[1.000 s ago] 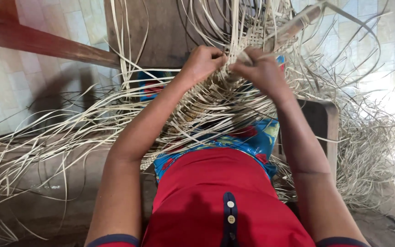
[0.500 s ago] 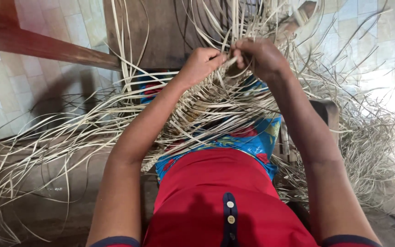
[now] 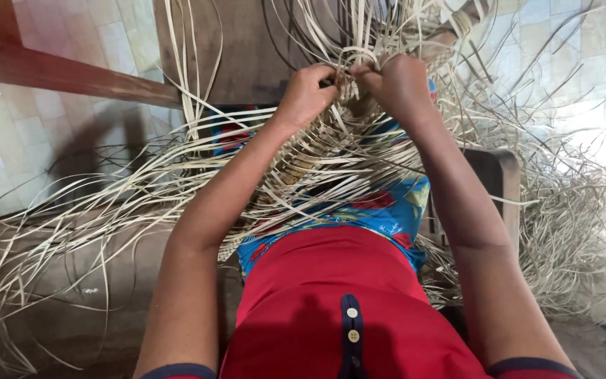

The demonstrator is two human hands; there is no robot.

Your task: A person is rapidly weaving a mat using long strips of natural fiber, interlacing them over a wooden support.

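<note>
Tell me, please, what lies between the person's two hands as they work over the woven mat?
In the head view, a looped pale strip arches between the left hand and right hand, both pinching it above the woven mat.

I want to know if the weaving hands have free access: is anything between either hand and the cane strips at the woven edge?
Nothing visible does. The left hand and right hand both pinch the cane strips directly, with loose strips splaying around them.

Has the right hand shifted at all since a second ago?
Yes. The right hand has moved up and away from the body along the woven strips, judged against the red shirt, and meets the left hand.
</note>
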